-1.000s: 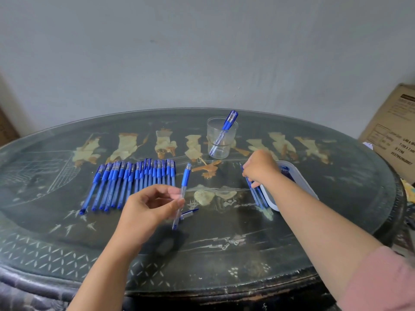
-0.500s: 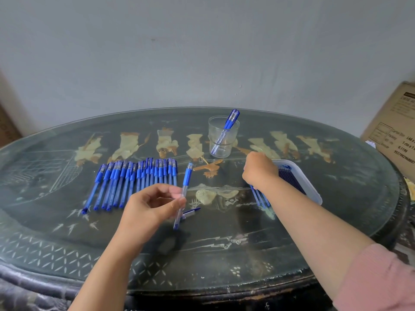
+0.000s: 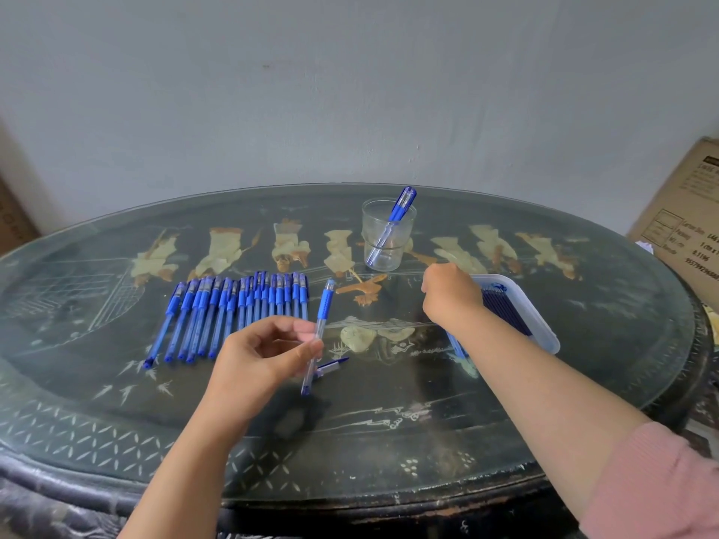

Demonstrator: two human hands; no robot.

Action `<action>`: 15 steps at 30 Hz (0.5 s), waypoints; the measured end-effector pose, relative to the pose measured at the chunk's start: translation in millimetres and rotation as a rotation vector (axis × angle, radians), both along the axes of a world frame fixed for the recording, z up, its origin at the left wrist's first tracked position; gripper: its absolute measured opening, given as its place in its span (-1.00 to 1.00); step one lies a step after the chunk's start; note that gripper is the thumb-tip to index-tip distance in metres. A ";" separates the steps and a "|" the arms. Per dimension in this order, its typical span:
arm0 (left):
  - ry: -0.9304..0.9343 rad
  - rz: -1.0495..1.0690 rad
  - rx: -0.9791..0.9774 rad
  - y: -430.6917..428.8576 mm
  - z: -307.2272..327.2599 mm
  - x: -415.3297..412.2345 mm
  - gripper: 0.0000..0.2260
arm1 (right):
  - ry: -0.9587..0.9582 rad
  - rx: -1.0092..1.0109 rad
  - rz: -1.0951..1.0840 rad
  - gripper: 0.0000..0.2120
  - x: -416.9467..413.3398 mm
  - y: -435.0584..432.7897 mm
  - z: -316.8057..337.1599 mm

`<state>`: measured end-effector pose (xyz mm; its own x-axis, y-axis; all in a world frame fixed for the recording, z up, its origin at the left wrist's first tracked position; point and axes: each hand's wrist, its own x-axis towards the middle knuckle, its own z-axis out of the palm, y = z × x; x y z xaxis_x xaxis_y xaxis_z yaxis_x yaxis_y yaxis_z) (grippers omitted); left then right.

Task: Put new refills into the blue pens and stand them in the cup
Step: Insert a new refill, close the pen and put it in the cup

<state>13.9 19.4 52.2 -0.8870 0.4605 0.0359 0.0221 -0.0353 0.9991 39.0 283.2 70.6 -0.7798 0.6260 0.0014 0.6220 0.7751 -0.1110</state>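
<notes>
one pen [image 3: 317, 336] pinched in left hand [image 3: 268, 359], right hand [image 3: 453, 295] curled at refill tray [image 3: 544, 325] — grip unclear, pen row [image 3: 233, 309], cup [image 3: 389, 247] behind

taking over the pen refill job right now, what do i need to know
Left hand: pinches one blue pen by its clear barrel.
Right hand: fingers curled at the left edge of the white tray of refills; whether it holds one is hidden.
A small pen part lies on the table beside the held pen.
Done: one capped pen leans in the glass cup.
Left: the held pen, then the row of pens lying to the left.
</notes>
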 end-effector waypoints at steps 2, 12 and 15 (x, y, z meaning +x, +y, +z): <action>-0.002 0.003 0.000 -0.3 0.0 0.2 -0.82 | 0.043 -0.045 -0.008 -0.66 1.6 1.6 -0.2; 0.037 0.050 0.013 -0.4 -2.7 2.1 -0.86 | 0.500 -0.406 -0.277 -0.75 46.8 38.2 -3.4; 0.033 0.055 0.013 0.7 -2.5 3.0 -0.86 | 0.407 -0.342 -0.266 -0.74 57.6 41.6 -9.1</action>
